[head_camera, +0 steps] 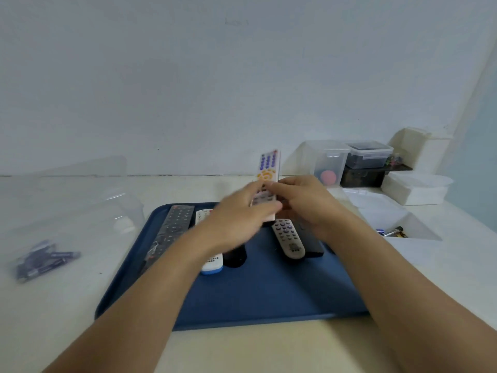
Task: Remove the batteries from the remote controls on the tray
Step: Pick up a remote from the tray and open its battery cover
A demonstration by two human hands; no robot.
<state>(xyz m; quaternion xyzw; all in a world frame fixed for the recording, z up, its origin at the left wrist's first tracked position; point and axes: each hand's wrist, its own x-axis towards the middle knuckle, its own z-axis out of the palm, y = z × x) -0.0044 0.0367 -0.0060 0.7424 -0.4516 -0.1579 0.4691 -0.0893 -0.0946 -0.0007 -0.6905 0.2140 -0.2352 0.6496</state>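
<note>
Now both hands lift white remote (266,170) above blue tray (269,297): left hand (242,222) grip closed round lower end, right hand (304,203) fingers steadying side. Best turn it over, thumb sliding battery cover off.

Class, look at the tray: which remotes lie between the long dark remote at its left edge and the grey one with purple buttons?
In the head view, a white remote with a blue end and a black remote lie between the long dark remote and the grey remote.

hands (271,208) motion-blurred — black remote (235,255) half hidden
</note>
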